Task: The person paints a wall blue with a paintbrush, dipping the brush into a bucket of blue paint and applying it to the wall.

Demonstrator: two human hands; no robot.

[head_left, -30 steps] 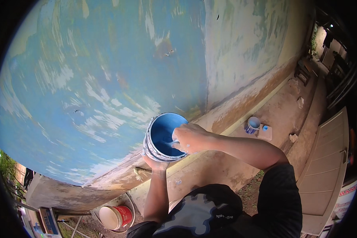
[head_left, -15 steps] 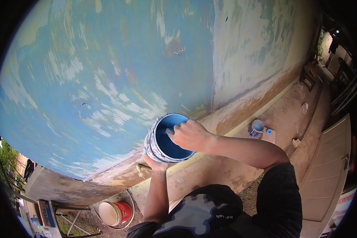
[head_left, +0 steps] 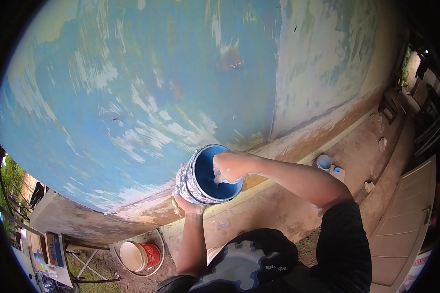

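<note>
Tilted toward me, a paint bucket point(head_left: 187, 183) with a white-smeared outside and a blue inside is held up in front of the wall. My left hand point(head_left: 190, 206) grips it from below and along its left side, fingers wrapped round the wall of the bucket. Reaching in over the rim, my right hand point(head_left: 231, 166) has its fingers bent and closed inside, with pale paint smears on the skin. Whatever those fingers hold, if anything, is hidden. Blue, streaky paint covers most of the wall point(head_left: 146, 73), with whitish patches showing through.
A smaller paint pail point(head_left: 324, 162) stands on the ledge at right, beside a small blue cup point(head_left: 337, 170). At lower left sits a red-and-white bucket point(head_left: 141, 256). A beige panel point(head_left: 401, 219) leans at far right; a table point(head_left: 58, 259) stands far left.
My right hand has gone deeper into the bucket and its fingers point down more. The bucket remains in my left hand. The whole view has shifted slightly.
</note>
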